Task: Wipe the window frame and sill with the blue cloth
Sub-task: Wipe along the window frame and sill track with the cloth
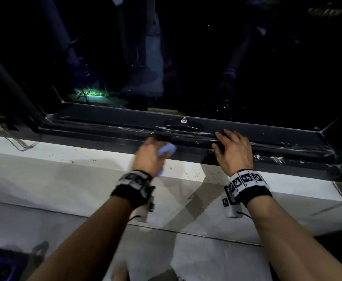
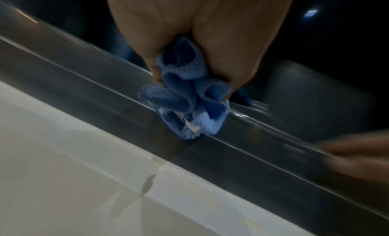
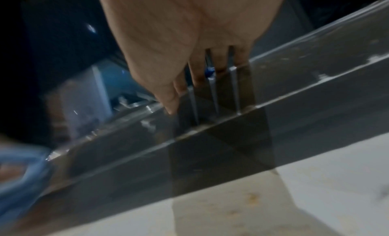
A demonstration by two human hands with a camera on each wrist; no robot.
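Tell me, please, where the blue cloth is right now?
In the head view the blue cloth is bunched in the left hand on the dark window frame, left of the right hand.

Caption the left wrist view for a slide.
Left hand grips bunched blue cloth against the dark window frame.

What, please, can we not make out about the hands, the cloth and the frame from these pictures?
- Left hand: motion-blurred in the head view, so its grip on the blue cloth is unclear there; the left wrist view shows it bunched.
- Right hand fingertips: in the right wrist view they pass behind the window frame.
- Outside the glass: too dark in every view.
- Specks on the sill: too small to identify.
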